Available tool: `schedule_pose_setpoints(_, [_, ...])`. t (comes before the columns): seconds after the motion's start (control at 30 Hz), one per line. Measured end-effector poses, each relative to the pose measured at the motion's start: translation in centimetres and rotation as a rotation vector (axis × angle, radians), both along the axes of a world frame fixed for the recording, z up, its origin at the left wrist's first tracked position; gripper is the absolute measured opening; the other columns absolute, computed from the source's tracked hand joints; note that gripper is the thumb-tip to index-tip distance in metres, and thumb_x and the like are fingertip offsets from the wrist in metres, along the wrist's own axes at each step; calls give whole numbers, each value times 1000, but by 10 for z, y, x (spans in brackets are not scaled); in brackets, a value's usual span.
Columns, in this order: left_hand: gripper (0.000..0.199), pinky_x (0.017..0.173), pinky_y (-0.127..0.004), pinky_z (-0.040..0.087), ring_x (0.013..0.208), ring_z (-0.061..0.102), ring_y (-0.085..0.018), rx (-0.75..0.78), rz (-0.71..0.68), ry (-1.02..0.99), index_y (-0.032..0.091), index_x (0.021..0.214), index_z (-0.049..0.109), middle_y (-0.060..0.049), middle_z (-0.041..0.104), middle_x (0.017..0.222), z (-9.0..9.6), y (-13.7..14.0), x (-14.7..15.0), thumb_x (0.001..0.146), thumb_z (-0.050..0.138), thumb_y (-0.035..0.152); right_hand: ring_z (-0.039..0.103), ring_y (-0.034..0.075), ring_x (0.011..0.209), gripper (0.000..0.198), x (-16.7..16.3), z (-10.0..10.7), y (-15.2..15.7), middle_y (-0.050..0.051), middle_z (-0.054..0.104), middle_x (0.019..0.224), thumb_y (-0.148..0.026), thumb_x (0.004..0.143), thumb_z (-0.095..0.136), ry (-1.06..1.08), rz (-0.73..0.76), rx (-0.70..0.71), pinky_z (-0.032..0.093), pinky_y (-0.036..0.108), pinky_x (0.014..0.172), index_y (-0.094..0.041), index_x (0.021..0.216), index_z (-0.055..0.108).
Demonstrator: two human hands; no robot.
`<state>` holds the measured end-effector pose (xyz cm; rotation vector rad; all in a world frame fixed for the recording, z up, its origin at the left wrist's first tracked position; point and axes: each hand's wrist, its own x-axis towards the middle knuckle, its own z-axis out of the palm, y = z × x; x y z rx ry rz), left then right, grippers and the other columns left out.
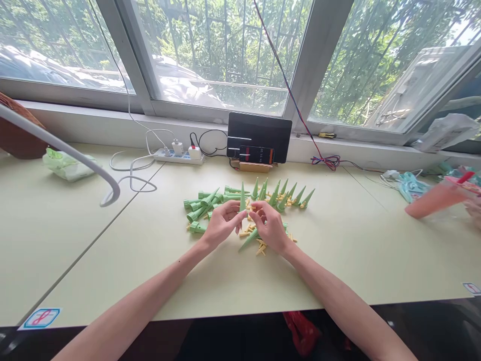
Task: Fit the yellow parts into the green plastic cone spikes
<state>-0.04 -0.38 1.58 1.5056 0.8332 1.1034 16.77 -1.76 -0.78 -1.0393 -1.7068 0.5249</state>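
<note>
A green pointed plastic spike (242, 194) stands upright in my left hand (221, 224), its base between thumb and fingers. My right hand (272, 229) is closed in a pinch close beside that base; what its fingertips hold, if anything, is too small to make out. Under and around both hands lie small yellow plastic pieces (260, 246). Another green spike (248, 240) lies partly beneath my right hand. To the left is a pile of green spikes (195, 214) lying on their sides. Behind my right hand several spikes (275, 193) stand point up, with yellow pieces at their bases.
A tablet (259, 131) leans by the window, with a phone (257, 155) in front. A power strip (179, 157) and white cables lie at the back left. On the right, a co-worker's hand (474, 209) is near a tilted pink drink cup (432, 199). A white curved bar (60, 145) crosses the left.
</note>
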Motion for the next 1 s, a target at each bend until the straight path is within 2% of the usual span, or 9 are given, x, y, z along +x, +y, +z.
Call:
schedule_pose_setpoints(0.13, [35, 46, -23, 51, 51, 56, -10, 30, -22, 26, 15, 106, 64, -2, 63, 70, -3, 1, -2, 83, 69, 41, 61, 15, 69, 18, 1, -4, 2, 4, 65, 85, -35, 97, 52, -4, -25, 18, 49, 27, 60, -19, 102, 59])
schedule_pose_setpoints(0.23, [34, 48, -24, 52, 52, 57, -11, 61, -41, 36, 15, 107, 62, -3, 66, 79, -6, 2, -3, 84, 68, 40, 61, 16, 71, 19, 1, -6, 1, 4, 65, 83, -36, 97, 52, -4, -28, 18, 49, 27, 62, -19, 99, 59])
schedule_pose_setpoints(0.43, [33, 52, -26, 55, 55, 59, -11, 84, -23, 73, 16, 106, 59, -5, 65, 89, -13, 2, -4, 84, 67, 39, 53, 13, 61, 23, 2, -4, 1, 1, 61, 74, -37, 98, 49, -10, -36, 19, 44, 25, 59, -19, 85, 57])
schedule_pose_setpoints(0.5, [32, 55, -27, 56, 57, 59, -11, 129, -3, 110, 16, 106, 59, -4, 64, 88, -16, 2, -4, 84, 68, 39, 49, 12, 57, 27, 2, -5, 2, -1, 57, 68, -37, 98, 47, -23, -50, 19, 41, 24, 56, -19, 80, 56])
schedule_pose_setpoints(0.63, [29, 61, -28, 57, 60, 56, -10, 318, 42, 211, 18, 106, 62, -2, 63, 83, -23, 4, -3, 84, 68, 36, 36, 10, 51, 35, 4, -7, 3, -5, 42, 57, -38, 100, 44, -57, -84, 30, 32, 23, 51, -20, 70, 48])
schedule_pose_setpoints(0.73, [28, 63, -28, 57, 65, 56, -12, 425, 83, 262, 20, 108, 64, -4, 64, 88, -28, 5, -3, 85, 67, 35, 32, 10, 50, 38, 4, -8, 3, -5, 37, 56, -38, 100, 42, -82, -100, 27, 29, 24, 50, -20, 66, 44])
schedule_pose_setpoints(0.87, [27, 68, -31, 58, 69, 57, -13, 472, 86, 325, 21, 112, 63, -6, 65, 95, -32, 5, -3, 87, 63, 32, 31, 10, 50, 40, 4, -8, 4, -5, 36, 56, -38, 100, 41, -104, -111, 19, 28, 24, 50, -21, 64, 41])
schedule_pose_setpoints(1.0, [26, 67, -30, 57, 68, 56, -13, 464, 110, 347, 20, 111, 62, -4, 65, 90, -31, 3, -2, 87, 63, 32, 32, 10, 50, 38, 4, -6, 4, -5, 37, 55, -36, 99, 43, -100, -123, 16, 28, 24, 50, -20, 65, 44])
